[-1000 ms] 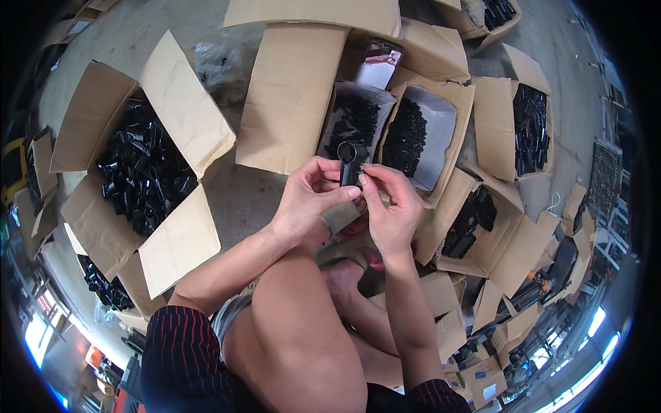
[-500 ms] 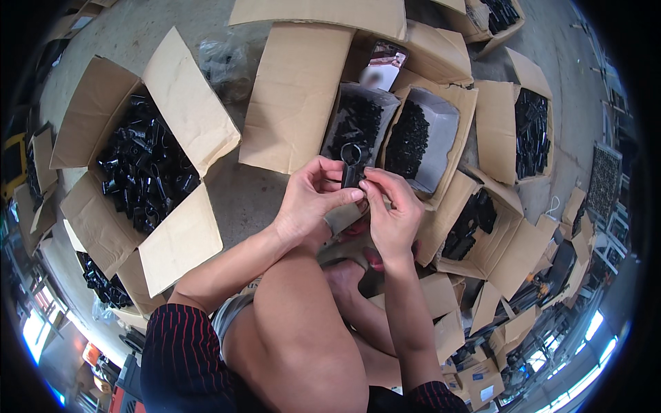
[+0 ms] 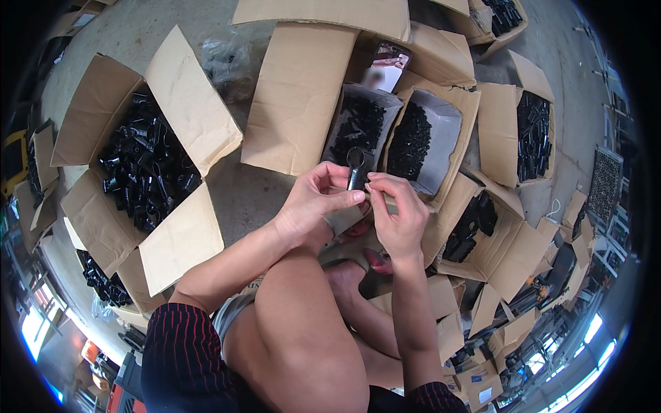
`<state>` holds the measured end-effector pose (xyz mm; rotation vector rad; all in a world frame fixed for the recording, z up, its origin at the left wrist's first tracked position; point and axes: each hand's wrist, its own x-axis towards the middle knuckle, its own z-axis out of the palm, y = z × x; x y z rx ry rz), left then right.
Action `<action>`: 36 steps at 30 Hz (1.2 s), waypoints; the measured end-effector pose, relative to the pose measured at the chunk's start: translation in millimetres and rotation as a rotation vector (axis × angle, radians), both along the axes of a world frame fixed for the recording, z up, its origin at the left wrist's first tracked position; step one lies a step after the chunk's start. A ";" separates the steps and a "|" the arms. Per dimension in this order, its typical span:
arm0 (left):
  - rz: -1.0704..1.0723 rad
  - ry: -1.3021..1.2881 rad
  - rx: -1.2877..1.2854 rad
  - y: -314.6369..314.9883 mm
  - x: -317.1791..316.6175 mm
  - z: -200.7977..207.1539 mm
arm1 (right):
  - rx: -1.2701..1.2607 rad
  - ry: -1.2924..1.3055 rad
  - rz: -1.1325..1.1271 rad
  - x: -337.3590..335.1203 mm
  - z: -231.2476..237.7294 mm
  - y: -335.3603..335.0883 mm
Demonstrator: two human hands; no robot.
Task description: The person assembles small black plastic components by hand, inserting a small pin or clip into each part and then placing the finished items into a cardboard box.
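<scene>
A glossy black part with a ring at its upper end and a short tubular body is pinched between the thumb and fingers of my left hand. Close by on the right, the thumb and index finger of my right hand are pressed together at the part's side. Whatever lies between those right fingertips is too small or hidden to make out. Just beyond my hands are two grey trays: the left tray and the right tray both hold many small black pieces.
A phone leans behind the trays in a carton. At left, an open cardboard box is full of black tubular parts. More boxes with black parts stand at right, including one box. A clear plastic bag lies on the floor.
The black part has tilted and turned slightly, and its ring now appears narrower. My right hand has shifted a little to the right, its fingers still pinched.
</scene>
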<state>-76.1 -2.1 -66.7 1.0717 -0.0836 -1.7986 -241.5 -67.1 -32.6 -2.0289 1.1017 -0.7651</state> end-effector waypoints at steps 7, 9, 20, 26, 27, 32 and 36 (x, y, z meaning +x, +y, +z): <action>-0.027 -0.044 0.006 -3.2 -0.8 6.7 | 0.110 0.074 -0.026 3.0 13.2 -3.6; -0.026 -0.056 -0.006 -2.5 -0.7 4.9 | 0.117 0.094 -0.026 3.4 13.4 -3.6; 0.020 -0.102 0.006 -4.7 -1.8 9.0 | 0.004 0.140 -0.030 3.6 4.0 0.2; 0.041 -0.167 -0.059 -1.4 -2.9 4.9 | 0.100 0.135 -0.076 9.2 0.9 2.9; 0.050 -0.177 -0.072 -0.7 -2.4 5.1 | 0.070 0.162 -0.066 11.0 -1.0 3.0; -0.013 -0.319 -0.146 -4.1 -4.6 10.3 | 0.050 0.252 -0.033 4.2 -12.0 2.2; 0.030 -0.178 -0.123 -2.4 -1.2 8.6 | 0.335 0.200 0.007 2.1 3.8 -0.8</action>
